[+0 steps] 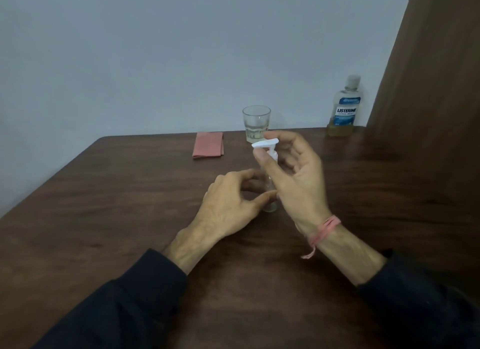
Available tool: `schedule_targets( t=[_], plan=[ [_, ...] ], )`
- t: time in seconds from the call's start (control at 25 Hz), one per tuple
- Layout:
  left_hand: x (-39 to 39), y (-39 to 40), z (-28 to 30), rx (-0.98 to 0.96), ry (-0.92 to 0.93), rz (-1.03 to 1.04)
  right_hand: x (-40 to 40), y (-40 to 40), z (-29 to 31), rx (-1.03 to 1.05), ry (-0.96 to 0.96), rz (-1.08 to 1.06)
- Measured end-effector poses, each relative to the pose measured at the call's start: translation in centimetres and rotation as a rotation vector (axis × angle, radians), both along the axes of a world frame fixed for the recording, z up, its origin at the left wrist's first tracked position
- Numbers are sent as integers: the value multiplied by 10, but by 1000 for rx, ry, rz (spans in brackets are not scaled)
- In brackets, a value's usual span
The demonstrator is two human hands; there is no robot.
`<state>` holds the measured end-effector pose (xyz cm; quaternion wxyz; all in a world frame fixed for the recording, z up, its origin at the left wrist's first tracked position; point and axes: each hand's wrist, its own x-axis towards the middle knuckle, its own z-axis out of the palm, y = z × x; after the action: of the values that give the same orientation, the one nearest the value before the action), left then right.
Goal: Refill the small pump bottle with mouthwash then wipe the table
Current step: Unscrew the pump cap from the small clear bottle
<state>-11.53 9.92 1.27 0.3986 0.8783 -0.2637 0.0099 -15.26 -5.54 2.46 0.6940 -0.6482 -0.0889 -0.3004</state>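
Head view, items listed from nearest to farthest.

Dark sleeves: two, entering from the bottom corners, forearms bare past the cuffs.
Pink thread band [323, 230]: tied round the right wrist, loose end hanging.
Left hand [228, 205]: fingers and thumb curled round the lower body of the small pump bottle [270, 205], steadying it on the table.
Small pump bottle: clear, upright on the wooden table [104, 218] near its middle, base touching the surface; contents cannot be told.
Right hand [293, 177]: thumb and fingertips pinching the white pump head [265, 143] at the bottle's top, remaining fingers spread loosely.
Folded pink cloth [208, 144]: flat on the table, beyond and left of the hands, near the far edge.
Drinking glass [256, 123]: clear, upright, just behind the pump head, a little pale liquid in the bottom.
Listerine mouthwash bottle [346, 107]: capped, upright at the far right corner, low level of yellowish liquid, beside a brown curtain [428, 75].
Wall [155, 49]: plain, pale blue-grey, behind the table.
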Motion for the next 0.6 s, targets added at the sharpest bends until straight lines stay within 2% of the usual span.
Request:
schedule_targets(
  t=[0.12, 0.32, 0.6],
  plan=[
    [10, 4, -3, 27, -41, -2, 5, -5, -2, 115, 8, -56],
    [9, 0, -19, -12, -157, 48, 6, -15, -7, -33, 30, -75],
    [13, -2, -19, -12, -215, 74, 10, -24, -7, -103, 31, -32]
  ],
)
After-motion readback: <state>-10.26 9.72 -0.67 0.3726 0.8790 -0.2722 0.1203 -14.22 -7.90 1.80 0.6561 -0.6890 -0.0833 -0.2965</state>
